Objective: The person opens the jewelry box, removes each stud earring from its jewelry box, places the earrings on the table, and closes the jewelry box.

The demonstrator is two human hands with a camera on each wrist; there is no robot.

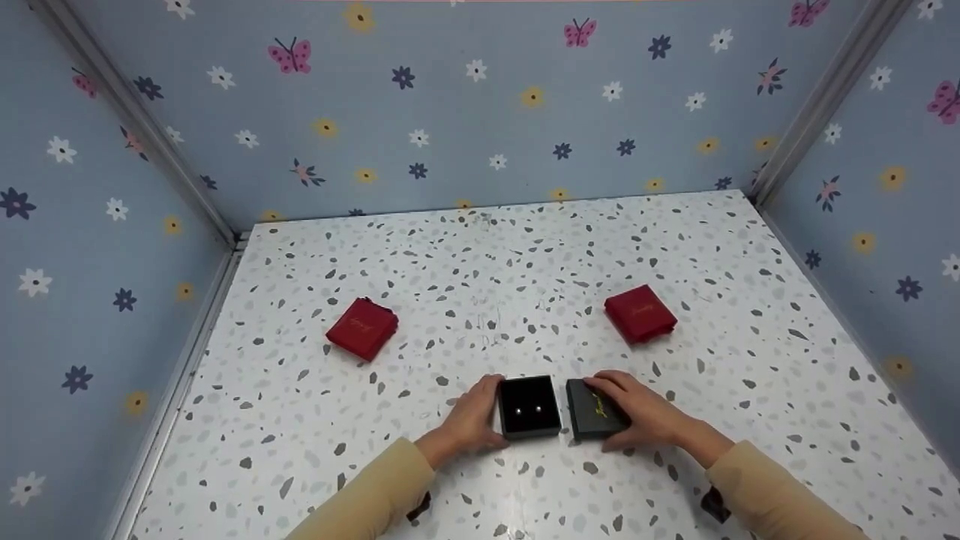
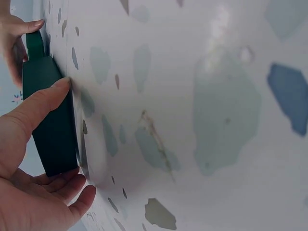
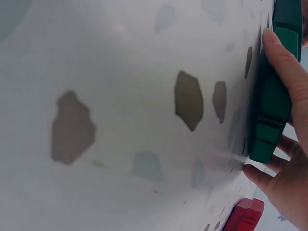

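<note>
Currently, our left hand (image 1: 474, 420) grips the open dark box (image 1: 531, 433) near the table's (image 1: 487, 281) near edge, fingers around its left side, while our right hand (image 1: 643, 416) holds the dark lid (image 1: 589, 418) just right of it, a red pouch (image 1: 364, 328) lying farther off at left and another red pouch (image 1: 641, 313) at right.

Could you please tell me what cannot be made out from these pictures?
Lid: head view, the right hand covers part of its top.
Two small studs: head view, too small for fine detail; left wrist view, the wall of the box hides them.
Left red pouch and right red pouch: head view, fabric hides any contents.
One red pouch: right wrist view, cut off by the bottom edge.
</note>
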